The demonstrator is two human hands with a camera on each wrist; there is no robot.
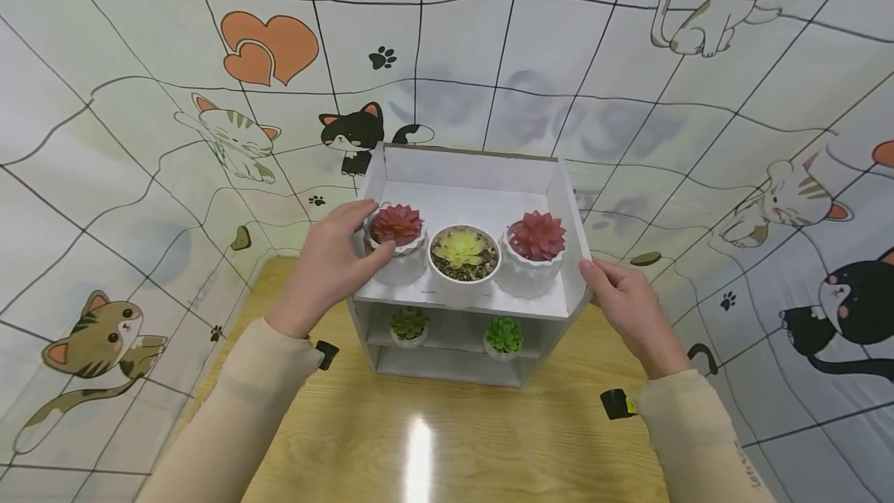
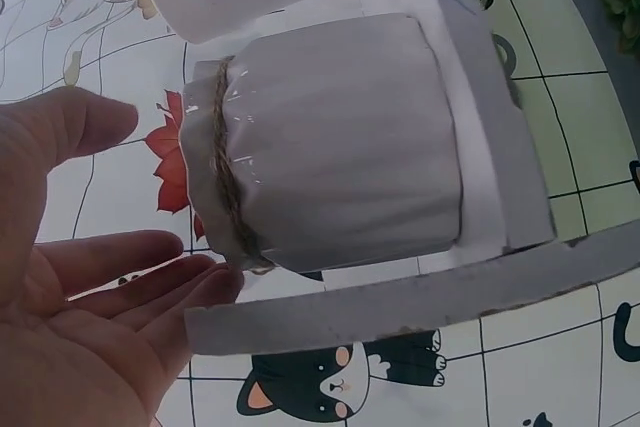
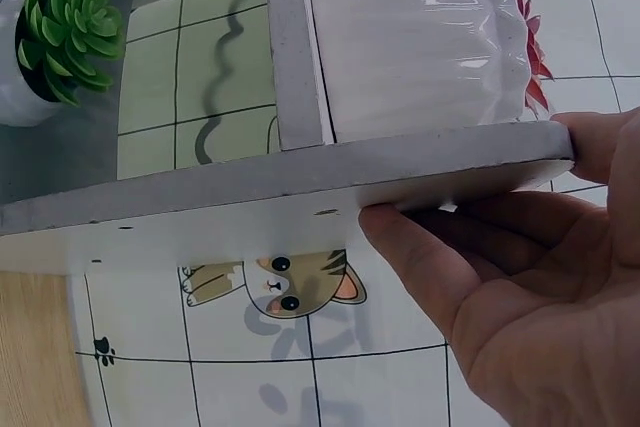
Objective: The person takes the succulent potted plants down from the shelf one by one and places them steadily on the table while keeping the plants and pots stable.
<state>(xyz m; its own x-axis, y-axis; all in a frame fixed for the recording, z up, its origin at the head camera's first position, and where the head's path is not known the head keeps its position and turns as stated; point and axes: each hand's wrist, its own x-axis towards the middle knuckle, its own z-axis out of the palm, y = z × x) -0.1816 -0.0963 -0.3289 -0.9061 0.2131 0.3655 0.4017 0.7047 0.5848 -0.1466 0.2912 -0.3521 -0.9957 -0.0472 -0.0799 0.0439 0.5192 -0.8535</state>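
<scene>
A small white shelf stands on the wooden table, three potted succulents on its top. My left hand is at the left pot, which holds a red succulent. The left wrist view shows thumb and fingers spread apart near the twine-tied rim of that white pot. My right hand pinches the upper edge of the shelf's right side panel, thumb on one face and fingers on the other. A yellow-green succulent sits in the middle pot, another red succulent in the right one.
On the lower shelf are two small potted plants, a dark green one and a bright green one. The wooden table extends in front. A cat-patterned cloth hangs behind and along both sides.
</scene>
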